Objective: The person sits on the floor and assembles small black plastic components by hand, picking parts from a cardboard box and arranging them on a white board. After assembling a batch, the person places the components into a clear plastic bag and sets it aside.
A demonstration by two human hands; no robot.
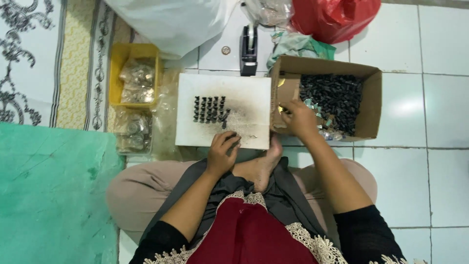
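Hands worked over a tiled floor, seen from above. On the white board [244,90] in front of the person's lap, small dark pieces [210,109] stood in neat rows, forming a block whose long axis ran from nine to three o'clock; which way each single piece pointed was too small to tell. That block lay just at twelve o'clock from the left hand [222,151], near but not touching it. The left hand rested on the board's near edge with fingers curled over something small and dark; whether it truly gripped it I could not tell. The right hand [299,119] sat at three o'clock of the board, inside the cardboard box [372,105], fingers bent down at the edge of a heap of loose dark pieces [332,98]; its grip was hidden. A yellow tray [116,73] lay at nine o'clock of the board.
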